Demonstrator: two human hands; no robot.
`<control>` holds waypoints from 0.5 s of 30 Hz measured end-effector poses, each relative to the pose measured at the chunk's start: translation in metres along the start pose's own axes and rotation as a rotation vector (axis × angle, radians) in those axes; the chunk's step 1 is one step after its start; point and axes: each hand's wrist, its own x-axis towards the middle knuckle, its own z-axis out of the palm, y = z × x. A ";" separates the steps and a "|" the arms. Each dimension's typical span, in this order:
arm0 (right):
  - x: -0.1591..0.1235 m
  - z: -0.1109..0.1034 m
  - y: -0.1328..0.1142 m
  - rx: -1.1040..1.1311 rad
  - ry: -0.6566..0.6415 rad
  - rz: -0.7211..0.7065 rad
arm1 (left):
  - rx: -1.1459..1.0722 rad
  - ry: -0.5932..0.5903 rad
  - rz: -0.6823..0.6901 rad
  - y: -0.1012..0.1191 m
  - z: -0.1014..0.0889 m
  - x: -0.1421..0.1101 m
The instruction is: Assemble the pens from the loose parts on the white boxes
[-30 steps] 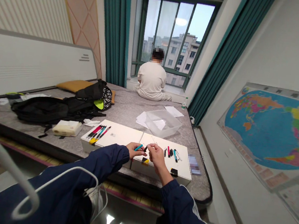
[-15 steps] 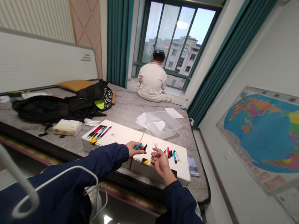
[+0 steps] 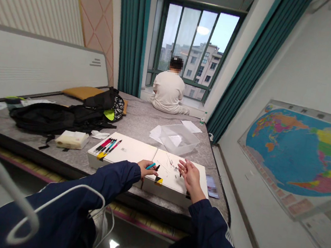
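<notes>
Currently L hand (image 3: 147, 169), approx. ctr of frame, grips a teal pen barrel (image 3: 150, 165), w/ a black pen part (image 3: 157, 167) by its fingertips. R hand (image 3: 190, 177), right of ctr, is over the R white box (image 3: 162, 191), fingers half-curled; can't tell if they hold anything. Small pen parts (image 3: 171, 162) lie nearby; pens (image 3: 107, 145) lie on the L white box (image 3: 140, 149), left of ctr.

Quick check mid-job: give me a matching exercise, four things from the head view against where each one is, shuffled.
1. Teal pen part
2. Row of pens
3. Clear plastic bin
4. World map

A. On the wall
B. On the left white box
C. In the left hand
D. On the bed, by loose papers

Pairs: 1-C, 2-B, 3-D, 4-A
</notes>
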 end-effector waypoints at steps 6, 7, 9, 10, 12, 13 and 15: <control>-0.003 -0.011 -0.010 -0.251 -0.039 0.011 | 0.015 0.012 0.016 -0.002 0.002 0.005; -0.004 -0.012 -0.009 -0.274 -0.043 0.029 | 0.015 0.025 0.014 -0.001 0.003 0.005; -0.004 -0.016 -0.006 -0.281 -0.049 0.076 | 0.033 0.046 0.019 0.000 0.002 0.006; -0.002 -0.017 -0.006 -0.255 -0.044 0.107 | 0.045 0.055 0.021 0.001 0.002 0.006; 0.003 -0.018 -0.006 -0.149 -0.031 0.189 | 0.061 0.076 0.017 0.002 0.002 0.008; 0.006 -0.019 -0.006 -0.084 -0.024 0.231 | 0.064 0.090 0.014 0.003 0.002 0.009; 0.013 -0.019 -0.007 0.026 -0.009 0.296 | 0.067 0.123 0.010 0.003 0.004 0.012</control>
